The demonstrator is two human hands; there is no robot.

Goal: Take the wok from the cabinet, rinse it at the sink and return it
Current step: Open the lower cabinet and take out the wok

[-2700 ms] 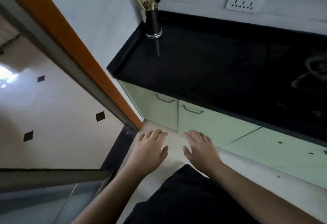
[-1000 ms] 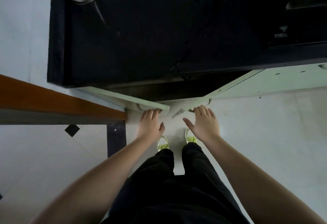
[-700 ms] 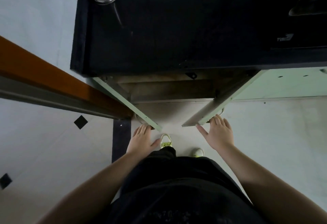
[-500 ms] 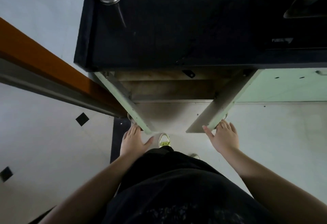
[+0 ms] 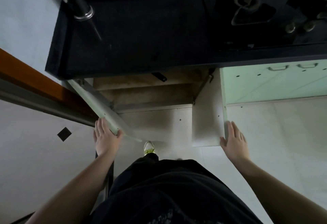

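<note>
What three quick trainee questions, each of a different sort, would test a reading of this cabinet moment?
1. True or false: both cabinet doors, the left door and the right door, are swung open.
2. Multiple choice: the left hand is A) gripping a wok, B) at the left door's outer edge with its thumb round it, C) resting on the black counter.
3. Fill in: the right hand lies with straight fingers against the outer edge of the ____ door.

Key: 1 true. 2 B. 3 right. No wok shows on the wooden shelves from this angle.
</note>
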